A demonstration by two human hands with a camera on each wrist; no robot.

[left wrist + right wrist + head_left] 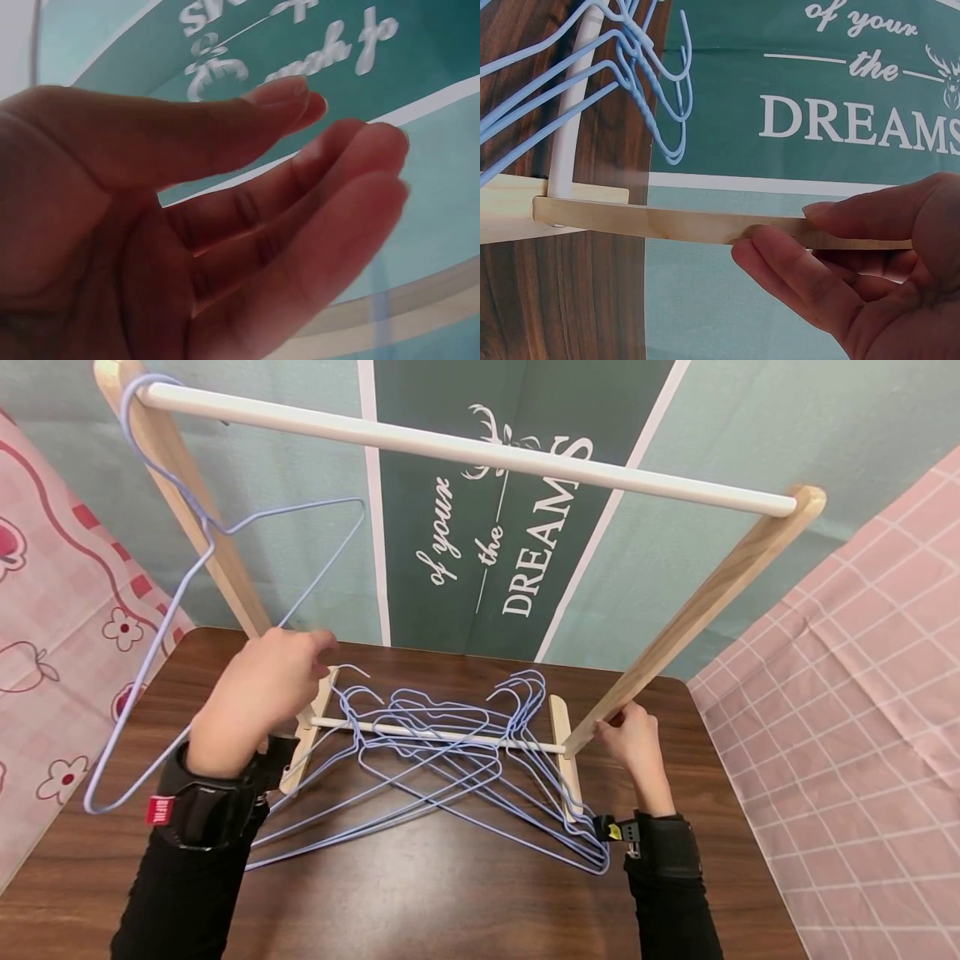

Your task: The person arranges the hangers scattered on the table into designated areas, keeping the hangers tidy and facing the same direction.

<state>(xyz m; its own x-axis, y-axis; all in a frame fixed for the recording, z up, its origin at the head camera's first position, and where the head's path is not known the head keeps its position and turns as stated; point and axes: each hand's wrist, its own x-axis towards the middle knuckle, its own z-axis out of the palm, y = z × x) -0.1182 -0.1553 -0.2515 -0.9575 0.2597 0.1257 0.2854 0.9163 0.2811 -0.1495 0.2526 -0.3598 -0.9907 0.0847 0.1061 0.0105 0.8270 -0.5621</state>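
Note:
A blue hanger (174,602) hangs by its hook at the left end of the white top rail (450,446). The left hand (262,689) is raised in front of that hanger's lower part, beside the left post; in the left wrist view the left hand (247,202) has bent, relaxed fingers with nothing between them. Low on the right wooden post (675,618), the right hand (636,745) grips the wood. The right wrist view shows the right hand (855,270) pinching the post (667,223) between thumb and fingers.
Several blue hangers (427,793) lie overlapping across the rack's lower white bar (442,735) and the brown table (420,902). Wooden feet (567,760) stand at both ends of the bar. A lettered green cloth (450,610) hangs behind, with pink cloths (862,693) at the sides.

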